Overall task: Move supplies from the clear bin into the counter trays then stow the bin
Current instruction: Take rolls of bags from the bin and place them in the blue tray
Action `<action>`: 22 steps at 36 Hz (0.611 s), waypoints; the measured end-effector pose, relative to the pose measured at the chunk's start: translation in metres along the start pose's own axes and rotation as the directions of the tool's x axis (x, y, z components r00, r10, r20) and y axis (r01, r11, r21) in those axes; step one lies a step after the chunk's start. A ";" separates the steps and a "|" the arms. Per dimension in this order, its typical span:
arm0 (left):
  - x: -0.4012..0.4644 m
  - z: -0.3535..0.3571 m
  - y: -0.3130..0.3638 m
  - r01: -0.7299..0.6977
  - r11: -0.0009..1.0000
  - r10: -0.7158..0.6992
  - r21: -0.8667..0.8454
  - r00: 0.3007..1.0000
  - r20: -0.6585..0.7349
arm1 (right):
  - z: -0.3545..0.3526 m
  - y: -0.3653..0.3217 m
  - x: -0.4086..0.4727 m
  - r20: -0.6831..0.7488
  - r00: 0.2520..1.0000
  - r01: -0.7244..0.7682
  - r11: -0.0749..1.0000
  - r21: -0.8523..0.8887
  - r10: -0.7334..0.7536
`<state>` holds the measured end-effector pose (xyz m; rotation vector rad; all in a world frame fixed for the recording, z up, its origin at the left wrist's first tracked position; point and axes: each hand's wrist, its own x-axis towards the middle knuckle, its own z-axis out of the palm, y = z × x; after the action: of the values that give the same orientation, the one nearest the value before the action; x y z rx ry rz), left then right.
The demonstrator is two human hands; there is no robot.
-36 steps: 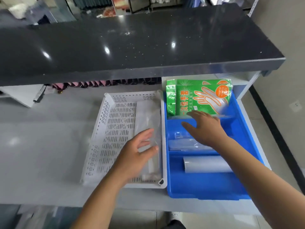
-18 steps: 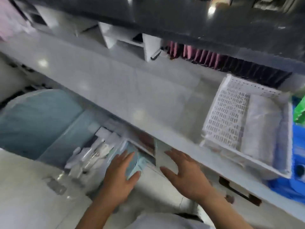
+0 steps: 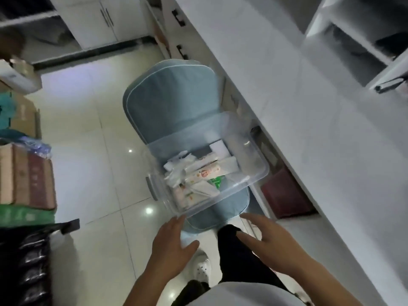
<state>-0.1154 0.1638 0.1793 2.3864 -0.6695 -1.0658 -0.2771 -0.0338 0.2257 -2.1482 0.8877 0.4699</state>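
The clear bin sits on a blue cushioned chair beside the white counter. Inside it lie several white and orange supply packets and a green packet. My left hand hovers open just below the bin's near corner, fingertips close to its rim. My right hand is open with fingers spread, to the right of the bin's near edge and apart from it. Neither hand holds anything. The counter trays are out of view.
Cardboard boxes and black bags line the floor at left. White cabinets stand at the back. A dark red box sits under the counter. My leg and white shoe are below the hands.
My view has swung from the counter trays down to the chair and bin. Both hands left the trays and now reach toward the bin's near edge.
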 end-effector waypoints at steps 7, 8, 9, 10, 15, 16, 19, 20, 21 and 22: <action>0.036 -0.024 0.001 0.156 0.988 -0.156 -0.011 0.988 -0.009 | -0.020 -0.033 0.128 0.195 0.977 0.094 0.994 -0.049 -0.082; 0.043 -0.025 0.002 0.180 0.983 -0.181 -0.046 0.983 -0.016 | -0.021 -0.036 0.149 0.211 0.975 0.088 0.995 -0.047 -0.076; 0.052 -0.025 0.002 0.206 0.975 -0.209 -0.077 0.978 -0.025 | -0.020 -0.037 0.171 0.222 0.973 0.083 0.995 -0.049 -0.071; 0.062 -0.023 0.002 0.242 0.965 -0.245 -0.099 0.969 -0.025 | -0.017 -0.037 0.195 0.232 0.971 0.081 0.995 -0.063 -0.065; 0.119 0.000 -0.008 0.379 0.925 -0.379 0.034 0.925 0.005 | 0.014 -0.027 0.306 0.304 0.953 0.069 0.962 -0.264 0.015; 0.130 0.006 -0.008 0.388 0.921 -0.388 0.049 0.922 0.004 | 0.022 -0.024 0.324 0.319 0.947 0.069 0.949 -0.309 0.035; 0.154 0.024 -0.007 0.414 0.907 -0.415 0.074 0.910 0.012 | 0.049 -0.012 0.373 0.384 0.922 0.135 0.892 -0.432 0.046; 0.160 0.031 -0.008 0.418 0.905 -0.421 0.077 0.907 0.017 | 0.057 -0.008 0.387 0.416 0.908 0.170 0.876 -0.451 0.038; 0.164 0.037 -0.008 0.415 0.907 -0.418 0.071 0.908 0.019 | 0.064 -0.004 0.400 0.449 0.893 0.204 0.863 -0.462 0.029; 0.168 0.043 -0.008 0.408 0.912 -0.409 0.044 0.912 0.021 | 0.071 0.000 0.411 0.477 0.879 0.238 0.847 -0.475 0.020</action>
<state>-0.0487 0.0635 0.0547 2.6171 -0.1966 -1.2630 0.0039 -0.1628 -0.0544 -2.3811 0.3723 1.2283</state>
